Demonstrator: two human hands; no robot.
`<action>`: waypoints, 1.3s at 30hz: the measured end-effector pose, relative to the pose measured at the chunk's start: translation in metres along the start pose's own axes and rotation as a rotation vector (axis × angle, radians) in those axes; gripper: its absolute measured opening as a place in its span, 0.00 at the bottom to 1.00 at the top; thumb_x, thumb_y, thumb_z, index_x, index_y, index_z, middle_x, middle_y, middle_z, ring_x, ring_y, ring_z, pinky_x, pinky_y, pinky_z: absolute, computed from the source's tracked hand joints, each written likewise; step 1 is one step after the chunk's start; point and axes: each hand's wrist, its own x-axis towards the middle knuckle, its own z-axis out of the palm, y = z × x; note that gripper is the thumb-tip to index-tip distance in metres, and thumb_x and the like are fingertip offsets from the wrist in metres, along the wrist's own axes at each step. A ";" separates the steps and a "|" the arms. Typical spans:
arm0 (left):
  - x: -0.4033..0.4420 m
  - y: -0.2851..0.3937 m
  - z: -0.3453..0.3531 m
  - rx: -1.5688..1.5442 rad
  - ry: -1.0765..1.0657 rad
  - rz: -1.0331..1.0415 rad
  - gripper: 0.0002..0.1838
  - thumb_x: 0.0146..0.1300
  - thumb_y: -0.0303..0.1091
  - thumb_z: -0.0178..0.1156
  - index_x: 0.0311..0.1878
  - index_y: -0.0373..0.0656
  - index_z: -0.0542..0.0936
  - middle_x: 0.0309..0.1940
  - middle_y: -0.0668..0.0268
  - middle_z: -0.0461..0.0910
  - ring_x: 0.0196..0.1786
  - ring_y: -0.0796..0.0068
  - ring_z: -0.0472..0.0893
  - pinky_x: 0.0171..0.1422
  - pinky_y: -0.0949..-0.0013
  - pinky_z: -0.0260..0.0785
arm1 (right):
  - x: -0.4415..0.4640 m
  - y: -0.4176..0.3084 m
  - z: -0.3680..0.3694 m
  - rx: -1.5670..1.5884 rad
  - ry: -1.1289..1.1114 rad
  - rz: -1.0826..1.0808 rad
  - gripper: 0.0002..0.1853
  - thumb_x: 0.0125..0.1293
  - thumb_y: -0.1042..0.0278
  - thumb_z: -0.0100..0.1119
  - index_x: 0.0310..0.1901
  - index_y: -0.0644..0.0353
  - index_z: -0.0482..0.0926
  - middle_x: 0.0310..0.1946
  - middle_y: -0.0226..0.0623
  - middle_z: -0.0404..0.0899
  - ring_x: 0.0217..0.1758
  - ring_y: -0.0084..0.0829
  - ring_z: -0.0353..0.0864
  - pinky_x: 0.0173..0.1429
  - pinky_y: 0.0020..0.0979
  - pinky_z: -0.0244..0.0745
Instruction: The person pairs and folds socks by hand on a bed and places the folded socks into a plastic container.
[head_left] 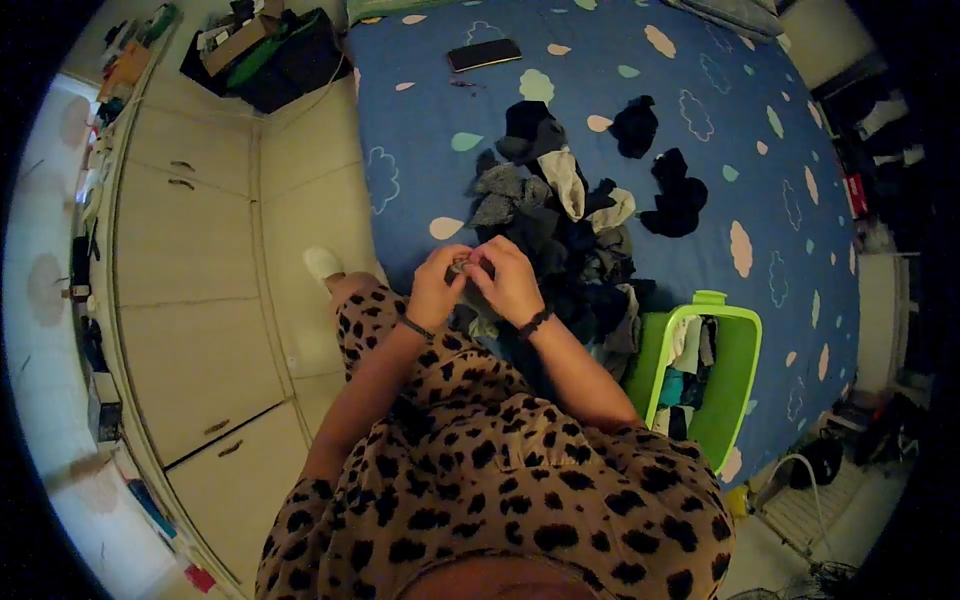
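Observation:
My left hand (437, 284) and my right hand (509, 284) meet in front of my lap, fingers pinched together. Between the fingertips is a grey sock (460, 266), mostly hidden by the hands. Just beyond and to the right, a loose pile of dark, grey and whitish socks (540, 225) lies on the bed. A whitish sock (563, 183) stands out on top of the pile. To the right of my right forearm, a green plastic basket (740, 385) holds several folded socks (686, 345) in white, teal and dark colours.
The bed (755, 200) has a blue patterned cover. Two dark bundles (634, 127) (677, 195) lie right of the pile. A phone (485, 55) rests at the far side. On the left stand pale cabinets (190, 240) and a black bag (290, 75).

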 end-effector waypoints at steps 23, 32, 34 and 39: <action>-0.006 -0.057 0.013 -0.483 -0.239 -0.432 0.11 0.62 0.33 0.63 0.39 0.33 0.79 0.27 0.67 0.79 0.31 0.81 0.76 0.36 0.72 0.70 | -0.016 0.054 0.013 0.518 0.004 0.206 0.17 0.68 0.67 0.56 0.55 0.60 0.66 0.44 0.35 0.79 0.47 0.26 0.77 0.53 0.28 0.72; 0.002 -0.043 0.009 -0.651 -0.101 -0.561 0.15 0.72 0.40 0.53 0.47 0.36 0.78 0.40 0.72 0.78 0.41 0.83 0.74 0.44 0.75 0.69 | -0.004 0.070 0.024 0.500 -0.159 0.323 0.07 0.66 0.69 0.57 0.41 0.61 0.73 0.35 0.31 0.77 0.41 0.23 0.74 0.47 0.28 0.71; 0.004 -0.043 0.008 -0.719 -0.111 -0.548 0.14 0.71 0.39 0.53 0.48 0.37 0.77 0.41 0.72 0.78 0.42 0.83 0.75 0.45 0.75 0.69 | -0.004 0.072 0.032 0.470 -0.114 0.323 0.07 0.68 0.68 0.55 0.40 0.62 0.72 0.34 0.34 0.76 0.39 0.26 0.73 0.46 0.30 0.71; 0.002 -0.043 0.007 -0.942 -0.168 -0.564 0.15 0.70 0.36 0.55 0.55 0.38 0.73 0.45 0.69 0.78 0.46 0.80 0.77 0.51 0.72 0.70 | -0.002 0.070 0.042 0.420 -0.032 0.345 0.05 0.71 0.67 0.51 0.40 0.57 0.68 0.28 0.23 0.66 0.33 0.16 0.65 0.39 0.20 0.63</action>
